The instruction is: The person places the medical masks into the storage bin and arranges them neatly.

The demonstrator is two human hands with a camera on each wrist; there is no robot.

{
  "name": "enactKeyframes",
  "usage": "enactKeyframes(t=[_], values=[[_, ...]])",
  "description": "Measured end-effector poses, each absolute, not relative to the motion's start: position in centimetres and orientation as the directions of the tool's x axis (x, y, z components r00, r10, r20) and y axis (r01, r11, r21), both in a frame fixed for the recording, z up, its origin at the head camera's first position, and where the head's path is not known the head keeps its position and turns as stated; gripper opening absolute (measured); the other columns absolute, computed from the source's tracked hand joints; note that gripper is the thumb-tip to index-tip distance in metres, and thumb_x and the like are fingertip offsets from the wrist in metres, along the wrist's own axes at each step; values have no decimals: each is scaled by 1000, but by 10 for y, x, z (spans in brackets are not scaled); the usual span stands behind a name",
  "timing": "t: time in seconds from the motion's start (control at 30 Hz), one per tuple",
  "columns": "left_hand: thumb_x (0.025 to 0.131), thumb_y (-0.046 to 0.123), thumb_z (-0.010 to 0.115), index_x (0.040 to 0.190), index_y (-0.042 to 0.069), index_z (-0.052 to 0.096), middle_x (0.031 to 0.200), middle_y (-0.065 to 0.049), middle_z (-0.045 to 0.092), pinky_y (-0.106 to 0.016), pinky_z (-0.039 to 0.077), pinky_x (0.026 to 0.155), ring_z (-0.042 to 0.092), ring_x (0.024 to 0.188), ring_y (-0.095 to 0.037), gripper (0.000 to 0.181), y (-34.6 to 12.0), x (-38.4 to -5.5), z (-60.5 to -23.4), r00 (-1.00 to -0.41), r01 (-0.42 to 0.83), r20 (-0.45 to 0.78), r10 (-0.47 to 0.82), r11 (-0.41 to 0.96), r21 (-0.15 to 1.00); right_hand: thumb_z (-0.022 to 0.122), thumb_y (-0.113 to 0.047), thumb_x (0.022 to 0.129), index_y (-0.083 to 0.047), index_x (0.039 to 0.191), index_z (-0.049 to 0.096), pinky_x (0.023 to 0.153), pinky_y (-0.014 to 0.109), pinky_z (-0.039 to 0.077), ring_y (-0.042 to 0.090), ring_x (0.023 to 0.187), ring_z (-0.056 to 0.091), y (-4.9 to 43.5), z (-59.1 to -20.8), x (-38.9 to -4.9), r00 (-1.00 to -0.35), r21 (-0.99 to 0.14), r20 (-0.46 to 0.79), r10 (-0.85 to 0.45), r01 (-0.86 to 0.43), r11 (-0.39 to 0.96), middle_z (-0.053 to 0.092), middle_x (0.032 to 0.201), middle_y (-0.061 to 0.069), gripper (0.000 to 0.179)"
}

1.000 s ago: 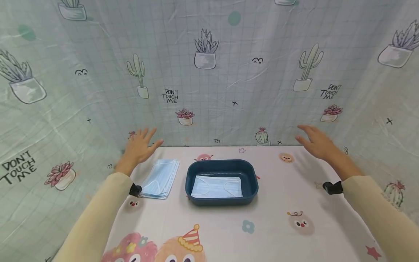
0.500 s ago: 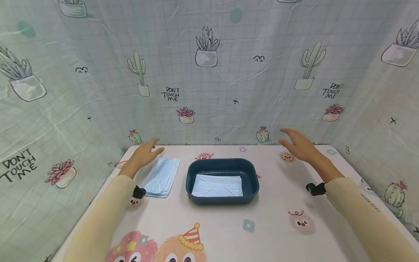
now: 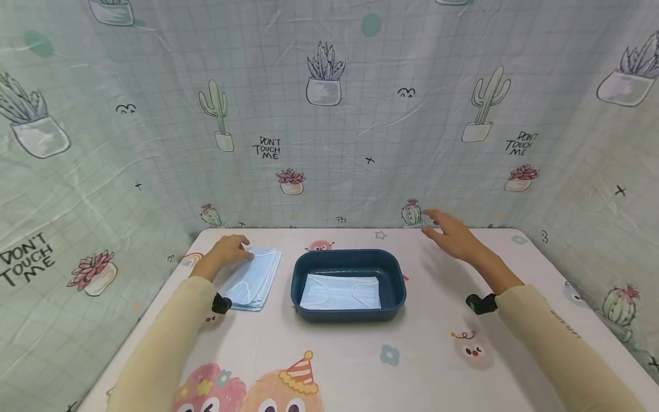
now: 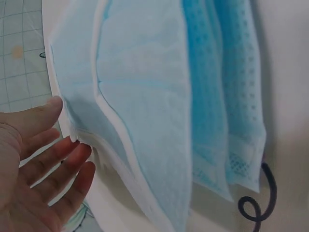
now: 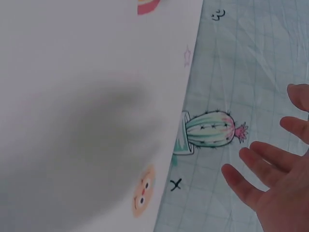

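Note:
My left hand (image 3: 226,250) is at the far left edge of a fanned stack of light blue face masks (image 3: 256,280). In the left wrist view, the fingertips (image 4: 83,152) are right at the edge of the top mask (image 4: 145,87), thumb apart from the loosely bent fingers. Another face mask (image 3: 340,293) lies flat inside a dark blue rectangular tub (image 3: 400,286) at mid-table. My right hand (image 3: 450,236) hovers over the table's far right part, holding nothing, its fingers (image 5: 244,186) spread and relaxed in the right wrist view.
The table (image 3: 360,372) wears a pale cover printed with cartoon faces. Behind it and at both sides hangs a grid-patterned curtain (image 3: 360,131) with cactus drawings. A small black device (image 3: 481,304) sits at the right wrist, another black device (image 3: 221,304) at the left.
My left hand has come down from above the table's far edge to the mask stack, its fingers bending. The right hand has moved left and slightly lower. The tub and masks stay put.

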State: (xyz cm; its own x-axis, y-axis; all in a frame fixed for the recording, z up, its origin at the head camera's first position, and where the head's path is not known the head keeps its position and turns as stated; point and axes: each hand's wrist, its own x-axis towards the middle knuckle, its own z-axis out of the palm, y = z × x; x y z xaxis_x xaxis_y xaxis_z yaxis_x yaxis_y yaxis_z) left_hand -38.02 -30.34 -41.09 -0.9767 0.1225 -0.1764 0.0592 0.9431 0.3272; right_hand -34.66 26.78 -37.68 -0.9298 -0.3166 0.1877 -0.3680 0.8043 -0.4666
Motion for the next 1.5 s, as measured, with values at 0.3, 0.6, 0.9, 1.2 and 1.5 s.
enactKeyframes(t=[0.3, 0.6, 0.9, 1.2, 1.5], values=[[92, 15, 75, 127, -8, 63, 122, -27, 68, -56, 51, 103, 64, 111, -41, 44, -302, -379, -415, -980, 71, -158, 123, 951, 300, 48, -38, 109, -5, 159, 34, 110, 68, 45, 47, 139, 51, 243, -393, -340, -939, -528, 145, -311, -339, 778, 45, 157, 27, 62], [91, 12, 75, 126, -8, 61, 120, -27, 67, -45, 58, 91, 64, 102, -35, 42, -301, -379, -409, -988, 6, -138, 70, 909, 417, 49, -39, 109, -12, 157, 40, 105, 62, 52, 43, 134, 57, 220, -405, -331, -932, -618, 135, -336, -344, 707, 54, 150, 24, 56], [99, 15, 66, 127, -7, 59, 118, -26, 64, -28, 57, 64, 62, 91, -26, 37, -315, -380, -392, -990, 37, -99, 103, 854, 519, 49, -35, 109, -11, 153, 44, 93, 50, 61, 39, 121, 65, 205, -415, -322, -914, -668, 133, -382, -368, 647, 61, 141, 25, 50], [104, 18, 59, 131, -6, 57, 128, -31, 60, -55, 49, 99, 57, 116, -42, 36, -308, -378, -369, -994, 98, 17, 106, 832, 547, 48, -38, 110, -14, 150, 50, 85, 39, 62, 32, 111, 67, 198, -421, -318, -920, -708, 104, -377, -335, 622, 66, 135, 21, 47], [105, 21, 59, 133, -3, 57, 132, -29, 61, -57, 45, 107, 55, 120, -41, 37, -290, -378, -355, -994, 107, 96, 61, 787, 607, 48, -32, 110, -15, 146, 55, 65, 31, 49, 23, 89, 59, 196, -424, -317, -920, -723, 116, -373, -336, 604, 69, 112, 14, 41]])
